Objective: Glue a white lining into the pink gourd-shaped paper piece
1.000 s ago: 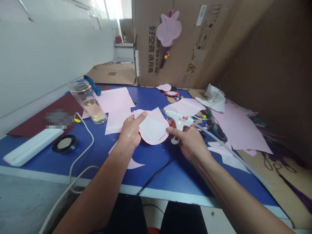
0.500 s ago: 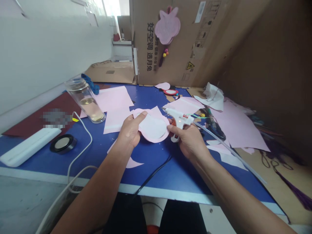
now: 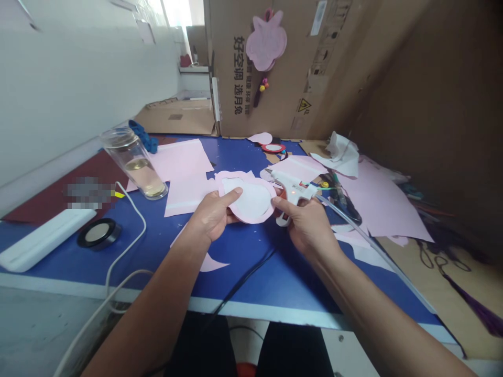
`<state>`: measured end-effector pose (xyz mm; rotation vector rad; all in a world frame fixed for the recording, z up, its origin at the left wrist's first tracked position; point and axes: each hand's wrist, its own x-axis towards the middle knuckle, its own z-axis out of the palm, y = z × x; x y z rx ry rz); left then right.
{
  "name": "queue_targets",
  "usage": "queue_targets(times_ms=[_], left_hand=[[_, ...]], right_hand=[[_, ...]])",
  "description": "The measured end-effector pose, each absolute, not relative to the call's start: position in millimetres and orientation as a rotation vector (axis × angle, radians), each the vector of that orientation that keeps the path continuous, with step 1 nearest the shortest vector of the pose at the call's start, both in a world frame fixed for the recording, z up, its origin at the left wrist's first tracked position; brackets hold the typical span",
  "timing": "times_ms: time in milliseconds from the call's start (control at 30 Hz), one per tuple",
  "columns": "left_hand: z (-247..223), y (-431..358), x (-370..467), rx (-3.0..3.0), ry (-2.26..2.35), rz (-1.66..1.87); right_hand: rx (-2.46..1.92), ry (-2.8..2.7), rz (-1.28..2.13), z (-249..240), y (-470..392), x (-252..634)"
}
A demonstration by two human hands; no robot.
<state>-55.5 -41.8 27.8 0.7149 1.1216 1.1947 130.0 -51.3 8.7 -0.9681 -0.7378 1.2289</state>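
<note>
"What's over the blue table (image 3: 291,283)?"

"Glue gun (image 3: 294,189), clasped in the right hand (image 3: 314,225); left of it, the pink-rimmed cutout (image 3: 255,201), pinched by the left hand (image 3: 212,217)."

"Step?"

"Steadying, probably; moving on calls for a clear nozzle (image 3: 270,172)."

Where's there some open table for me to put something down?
The blue tabletop looks bare between your left forearm and right forearm, right of the black cable. A smaller patch lies between the white cord and left forearm. It's crowded beyond the glue gun: crumpled white paper, large pink sheet.
</note>
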Motion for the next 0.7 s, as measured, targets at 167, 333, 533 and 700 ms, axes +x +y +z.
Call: queue_targets(times_ms=[167,333,533,700], left_hand=[[27.3,-41.9,-55.0,0.679,1.073,1.222],[24.0,-41.0,-55.6,0.674,1.024,1.230],[24.8,-42.2,-54.2,0.669,1.009,1.269],[26.0,-43.4,-53.8,0.687,1.014,1.249]], right_hand=[[-0.961,-0.750,1.249,10.2,-52.6,129.6],[-0.966,-0.777,1.243,9.0,-52.7,130.7],[-0.962,-0.763,1.232,8.8,-52.4,130.2],[-0.954,-0.797,1.204,6.9,-50.6,130.9]])
